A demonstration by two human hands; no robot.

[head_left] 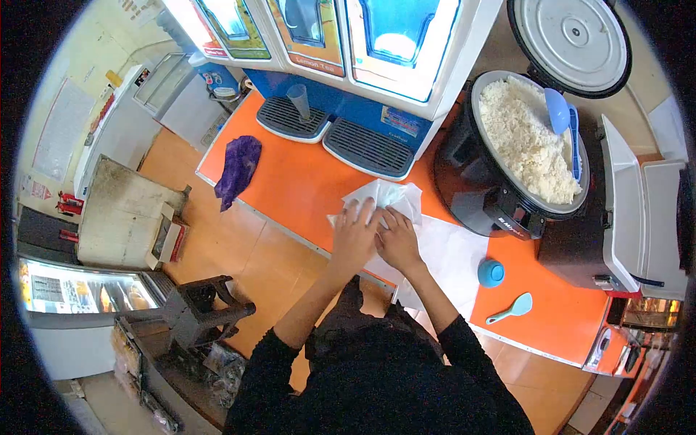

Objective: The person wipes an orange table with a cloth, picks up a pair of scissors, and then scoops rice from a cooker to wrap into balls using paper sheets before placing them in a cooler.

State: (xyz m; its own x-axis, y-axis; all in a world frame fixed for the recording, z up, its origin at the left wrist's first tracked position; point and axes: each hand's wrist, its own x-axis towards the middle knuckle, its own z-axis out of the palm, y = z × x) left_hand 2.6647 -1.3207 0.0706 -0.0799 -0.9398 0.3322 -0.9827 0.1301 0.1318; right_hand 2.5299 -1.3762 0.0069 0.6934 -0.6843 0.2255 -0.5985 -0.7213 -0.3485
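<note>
While resting left hand [355,233], loosely spread, and right hand [397,241], bent, on crumpled white paper [395,193], have it beneath and just beyond both on the orange counter [297,192]; cannot tell whether gripping. Can read "Lemon Tea" on the drink machine [348,90], then blurred "Miyako" on the rice cooker [457,177]. See paper stretched roughly sideways, without clear pointing.

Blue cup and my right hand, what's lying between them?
In the head view, a white sheet lies on the orange table between your right hand and the blue cup; nothing else shows there.
</note>
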